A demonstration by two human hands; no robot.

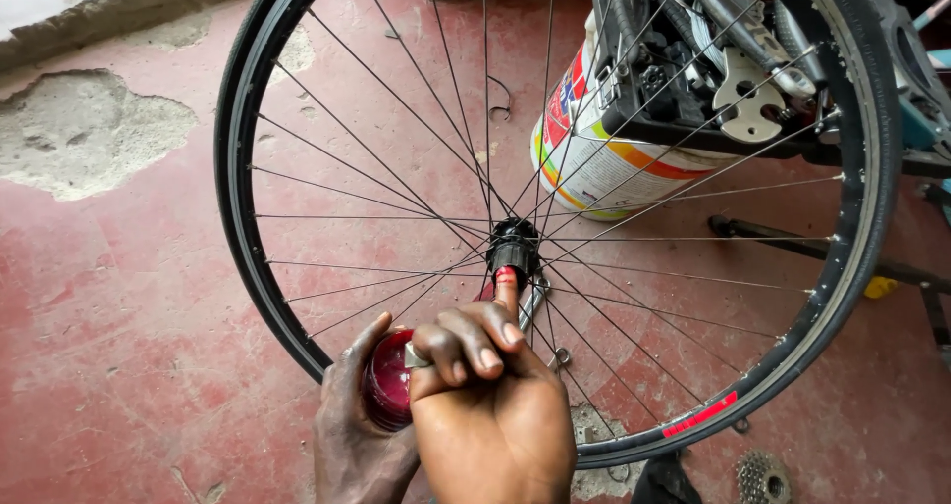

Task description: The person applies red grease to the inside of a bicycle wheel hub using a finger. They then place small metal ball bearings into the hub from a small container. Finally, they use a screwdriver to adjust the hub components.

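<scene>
A bicycle wheel point(233, 167) with a black tyre and thin spokes stands upright before me, its black hub point(513, 245) at the centre. My left hand point(352, 435) grips a small round tub of dark red grease point(388, 380) below the hub. My right hand point(490, 405) is in front of the tub, its fingers curled and the forefinger stretched up. The fingertip carries a dab of red grease and touches the lower end of the hub. A metal wrench point(533, 301) lies behind the spokes just right of the finger.
A white plastic bucket point(594, 162) with coloured stripes stands behind the wheel, bike parts resting on it. A toothed cassette point(763, 479) lies on the red floor at lower right. Cracked concrete patches point(84, 133) show at upper left. A black stand bar point(792, 242) runs on the right.
</scene>
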